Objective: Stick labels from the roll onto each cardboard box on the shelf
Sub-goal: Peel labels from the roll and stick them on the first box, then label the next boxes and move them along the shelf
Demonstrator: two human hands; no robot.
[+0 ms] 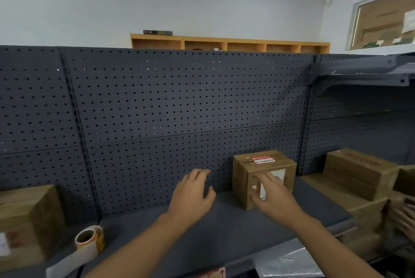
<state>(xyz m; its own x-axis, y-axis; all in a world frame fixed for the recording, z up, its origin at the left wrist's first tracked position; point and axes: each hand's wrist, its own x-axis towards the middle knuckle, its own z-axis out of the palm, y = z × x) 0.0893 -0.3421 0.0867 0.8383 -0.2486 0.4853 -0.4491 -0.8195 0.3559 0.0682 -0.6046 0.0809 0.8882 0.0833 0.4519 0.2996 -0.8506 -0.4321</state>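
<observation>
Here the right hand lies with spread, nearly straight fingers against the front face of a small cardboard box, lower centre-right of the frame, over a white label on that face; it holds nothing. The left hand, lower centre, hovers open and relaxed above the dark shelf, just left of the box and apart from it. The label roll rests on the shelf at lower left, well apart from both hands, with a strip of backing paper trailing toward the bottom edge. A second cardboard box stands at the far left; stacked boxes occupy the lower right, where another person's fingers enter the frame edge. The step in hand appears to be smoothing the label onto the small box. The next move probably calls for reaching back to the roll, peeling a fresh label, and choosing an unlabelled box.
</observation>
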